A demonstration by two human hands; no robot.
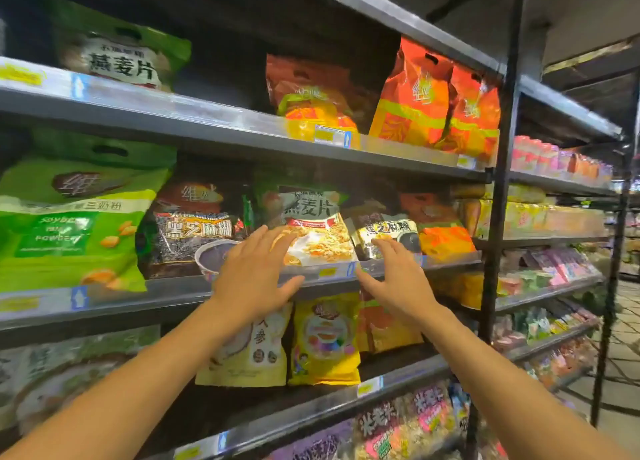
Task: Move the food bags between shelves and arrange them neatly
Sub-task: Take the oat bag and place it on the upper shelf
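Observation:
A green and white oat-flake bag (pixel 313 224) stands on the middle shelf (pixel 173 291), between a dark sesame bag (pixel 194 232) and a smaller dark sesame bag (pixel 388 234). My left hand (pixel 254 272) is spread in front of the oat bag's lower left, fingers apart, holding nothing. My right hand (pixel 394 279) is spread at the bag's lower right, over the shelf edge, also empty. Whether the fingertips touch the bags I cannot tell.
A large green soy powder bag (pixel 72 217) fills the middle shelf's left. Orange bags (pixel 433 99) and another green oat bag (pixel 117 51) stand on the upper shelf (pixel 207 120). Yellow bags (pixel 323 338) sit on the shelf below. A black upright post (pixel 498 182) bounds the right side.

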